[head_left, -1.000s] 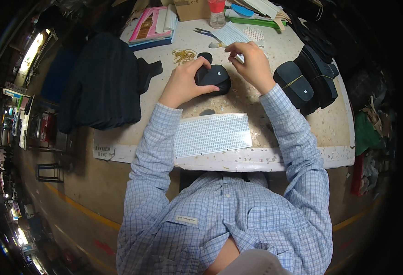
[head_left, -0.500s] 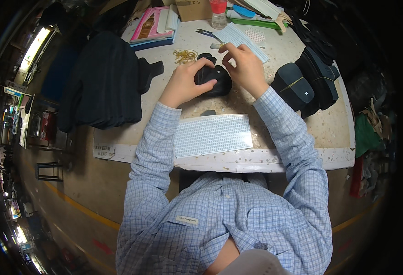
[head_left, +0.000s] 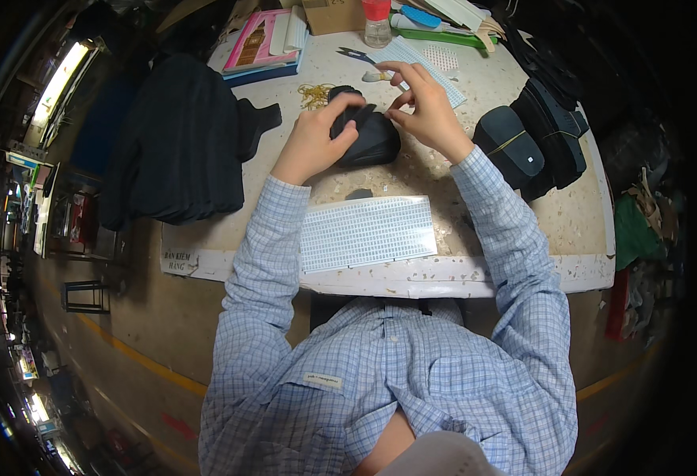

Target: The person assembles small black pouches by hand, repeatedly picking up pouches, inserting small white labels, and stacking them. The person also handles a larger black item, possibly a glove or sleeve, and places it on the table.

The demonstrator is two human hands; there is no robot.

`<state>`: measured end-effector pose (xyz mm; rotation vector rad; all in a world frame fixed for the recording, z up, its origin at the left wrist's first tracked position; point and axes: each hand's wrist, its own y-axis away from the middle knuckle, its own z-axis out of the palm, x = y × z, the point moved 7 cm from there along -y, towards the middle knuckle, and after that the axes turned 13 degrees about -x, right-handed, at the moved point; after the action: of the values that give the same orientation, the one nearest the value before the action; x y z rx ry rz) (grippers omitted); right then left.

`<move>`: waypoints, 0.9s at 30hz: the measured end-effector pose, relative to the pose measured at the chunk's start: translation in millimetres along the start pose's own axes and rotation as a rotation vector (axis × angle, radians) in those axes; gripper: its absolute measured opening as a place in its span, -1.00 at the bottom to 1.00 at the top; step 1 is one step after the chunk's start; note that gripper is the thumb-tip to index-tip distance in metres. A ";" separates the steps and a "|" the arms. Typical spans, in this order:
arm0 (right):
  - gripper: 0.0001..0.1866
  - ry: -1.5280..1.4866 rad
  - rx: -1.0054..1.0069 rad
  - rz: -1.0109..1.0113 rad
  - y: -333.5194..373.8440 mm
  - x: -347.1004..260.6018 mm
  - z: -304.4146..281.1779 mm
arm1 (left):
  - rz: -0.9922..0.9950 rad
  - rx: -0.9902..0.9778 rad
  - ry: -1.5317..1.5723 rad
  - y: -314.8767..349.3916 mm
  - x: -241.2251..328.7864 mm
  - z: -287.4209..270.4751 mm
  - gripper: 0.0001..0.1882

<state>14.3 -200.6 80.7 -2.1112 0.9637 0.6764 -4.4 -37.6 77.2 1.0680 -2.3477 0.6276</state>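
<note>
A stack of black flat pieces with rounded ends lies on the table between my hands. My left hand grips a thin black piece between thumb and fingers, tilted up over the stack. Just right of it, my right hand has its thumb and a finger pinched together near the stack's upper edge, index finger raised. Whatever small thing the pinch may hold is too small to make out. Nearer to me lies a white sheet of small printed stickers, with a small dark scrap above it.
A big pile of black pieces stands at left. Banded black bundles sit at right. Toward the back are yellow rubber bands, snips, another sticker sheet, a red-topped jar, pink-covered books and a green tray.
My left hand has lifted and tilted a black piece off the stack; the white sticker seen on top before is out of sight. My right hand has shifted slightly right and nearer.
</note>
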 end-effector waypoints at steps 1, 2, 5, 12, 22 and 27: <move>-0.25 -0.055 -0.049 0.008 1.3 -0.5 3.7 | -0.005 0.026 0.016 -0.4 0.0 -1.8 -0.69; -0.18 -0.110 -0.089 -0.056 2.3 -6.2 8.1 | -0.004 0.047 0.030 0.2 0.9 -2.2 -0.69; -0.13 0.096 -0.093 -0.095 1.9 -14.3 22.1 | 0.026 0.011 -0.102 -0.2 7.8 4.7 -0.57; -0.18 0.229 0.063 -0.049 -2.0 -5.6 14.3 | 0.024 0.016 -0.091 0.5 3.1 4.5 -0.62; -0.21 0.164 -0.052 0.010 1.8 -0.6 22.3 | 0.010 -0.011 -0.135 1.7 5.1 7.0 -0.72; -0.03 -0.052 -0.051 -0.021 -2.1 4.5 7.1 | -0.004 0.041 0.002 2.1 0.0 0.0 -0.70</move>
<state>17.5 -196.0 74.1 -2.1338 0.9036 0.7491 -6.1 -36.4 76.7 1.0892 -2.3397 0.6779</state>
